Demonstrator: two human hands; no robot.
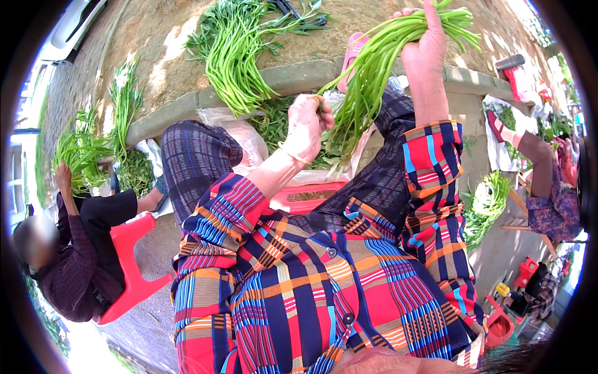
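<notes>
My right hand (pixel 425 55) is raised at the upper right, wrapped round a bunch of long green leafy-vegetable stems (pixel 372 71). The cut-looking ends fan out past the hand, while the other ends hang down and to the left. Beside those hanging ends my left hand (pixel 306 124) is closed in a pinch; what lies between its fingertips is too small to make out. Loose dark-green leaves (pixel 272 124) lie below on a pale plastic sheet (pixel 248 142) between my knees. A larger pile of green stems (pixel 233 65) rests on the ground ahead, across the kerb.
A stone kerb (pixel 299 76) curves across in front of me. A pink shoe (pixel 355 47) stands beyond it. To the left a person sits on a red stool (pixel 132 262) handling greens (pixel 81 146). More greens (pixel 489 202) and another seated person (pixel 551 206) are at right.
</notes>
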